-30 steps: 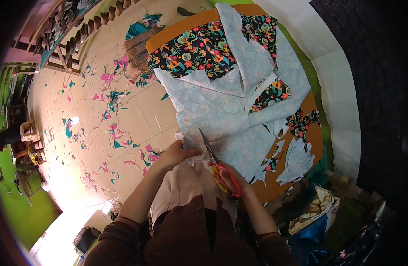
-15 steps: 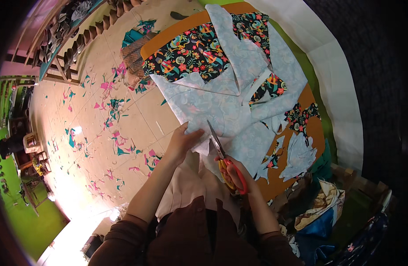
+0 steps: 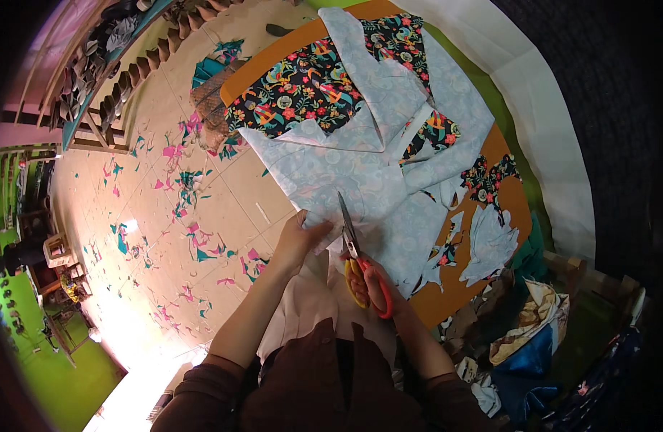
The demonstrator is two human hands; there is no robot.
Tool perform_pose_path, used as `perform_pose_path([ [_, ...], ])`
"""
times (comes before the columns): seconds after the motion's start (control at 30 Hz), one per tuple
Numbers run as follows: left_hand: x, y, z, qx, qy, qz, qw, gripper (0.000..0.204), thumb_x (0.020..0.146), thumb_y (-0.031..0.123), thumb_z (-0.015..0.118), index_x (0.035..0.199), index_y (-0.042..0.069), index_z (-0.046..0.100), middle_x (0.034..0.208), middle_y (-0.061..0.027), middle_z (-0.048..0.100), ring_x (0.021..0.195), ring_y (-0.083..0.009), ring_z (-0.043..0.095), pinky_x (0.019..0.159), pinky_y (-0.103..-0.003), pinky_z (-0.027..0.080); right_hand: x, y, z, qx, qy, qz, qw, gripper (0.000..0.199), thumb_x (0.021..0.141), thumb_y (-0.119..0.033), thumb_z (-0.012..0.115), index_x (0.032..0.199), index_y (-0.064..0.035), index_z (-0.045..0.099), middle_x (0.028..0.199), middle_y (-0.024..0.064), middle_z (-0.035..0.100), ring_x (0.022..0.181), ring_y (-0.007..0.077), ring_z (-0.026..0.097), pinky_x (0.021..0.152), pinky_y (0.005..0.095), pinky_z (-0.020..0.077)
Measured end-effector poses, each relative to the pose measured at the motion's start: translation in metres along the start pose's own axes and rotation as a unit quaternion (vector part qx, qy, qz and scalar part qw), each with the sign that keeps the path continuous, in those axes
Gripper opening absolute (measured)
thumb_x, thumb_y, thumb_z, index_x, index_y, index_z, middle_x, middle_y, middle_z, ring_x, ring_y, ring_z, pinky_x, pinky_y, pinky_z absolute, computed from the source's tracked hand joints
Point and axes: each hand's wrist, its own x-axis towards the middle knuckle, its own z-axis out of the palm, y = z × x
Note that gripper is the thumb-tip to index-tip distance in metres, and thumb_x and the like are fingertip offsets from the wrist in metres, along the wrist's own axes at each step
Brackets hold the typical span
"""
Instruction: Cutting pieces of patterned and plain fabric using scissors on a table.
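A large printed fabric [image 3: 339, 169] lies with its pale blue underside up over an orange-brown board. Its dark floral face [image 3: 295, 93] shows where the cloth is folded or cut away. My left hand [image 3: 300, 237] pinches the near left edge of this fabric between thumb and fingers. In my right hand [image 3: 375, 283] are scissors [image 3: 352, 245] with red and yellow handles, fingers wrapped through the loops. Their blades point away from me at the cloth beside my left thumb. I cannot tell how far the blades are apart.
The orange-brown board [image 3: 426, 306] rests on a green surface, with pale offcuts [image 3: 490, 248] on its right. Teal and pink scraps [image 3: 191, 183] litter the tiled floor at left. A rack of shoes [image 3: 105, 108] stands far left; cloth bundles [image 3: 529, 338] lie at lower right.
The scissors have shifted slightly left and their handles sit closer together. The view has moved a little, so the board and cloth appear slightly further left. My left hand keeps its pinch.
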Motion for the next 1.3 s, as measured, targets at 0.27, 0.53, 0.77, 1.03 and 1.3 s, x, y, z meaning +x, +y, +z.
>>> perform_pose_path([
  [0.27,-0.002,-0.002,-0.003,-0.030,-0.011,0.004,0.999,0.024,0.078,0.009,0.058,0.099,-0.001,0.051,0.087,-0.0075,0.058,0.074,-0.0130,0.057,0.064,-0.025,0.045,0.000,-0.001,0.007,-0.032,0.035,0.026,0.999,0.074,0.071,-0.066,0.046,0.113,-0.0050,0.041,0.069,-0.0036,0.033,0.049,0.0017,0.027,0.040,0.0152,0.0242],
  [0.53,-0.001,-0.001,0.000,0.031,0.007,0.009,0.999,0.027,0.077,0.017,0.063,0.094,-0.003,0.055,0.082,-0.0063,0.060,0.070,-0.0124,0.056,0.064,-0.025,0.045,0.003,0.014,0.005,-0.016,-0.003,0.010,1.000,0.078,0.073,-0.066,0.043,0.121,-0.0053,0.033,0.075,-0.0021,0.034,0.057,0.0035,0.032,0.048,0.0178,0.0305],
  [0.77,-0.006,0.004,0.002,0.035,0.005,-0.019,0.999,0.021,0.078,0.010,0.060,0.095,-0.002,0.054,0.085,-0.0064,0.060,0.073,-0.0129,0.058,0.065,-0.025,0.046,0.008,0.013,0.009,0.074,-0.043,-0.039,0.996,0.075,0.076,-0.061,0.045,0.123,-0.0045,0.031,0.075,-0.0024,0.033,0.056,0.0029,0.032,0.046,0.0175,0.0313],
  [1.03,-0.003,0.004,0.002,0.007,0.007,-0.016,1.000,0.021,0.078,0.008,0.059,0.096,-0.002,0.054,0.086,-0.0067,0.059,0.074,-0.0130,0.057,0.065,-0.025,0.046,0.006,0.022,0.014,0.133,0.009,-0.010,0.991,0.071,0.074,-0.063,0.046,0.115,-0.0041,0.040,0.069,-0.0044,0.033,0.050,0.0008,0.029,0.040,0.0146,0.0244],
  [1.3,0.002,0.001,-0.003,-0.023,0.003,-0.007,1.000,0.027,0.077,0.013,0.062,0.097,-0.003,0.055,0.085,-0.0069,0.060,0.072,-0.0132,0.057,0.063,-0.025,0.045,0.008,0.019,0.021,0.103,0.068,-0.012,0.992,0.063,0.077,-0.059,0.045,0.109,-0.0037,0.044,0.063,-0.0050,0.034,0.045,0.0000,0.028,0.036,0.0146,0.0238],
])
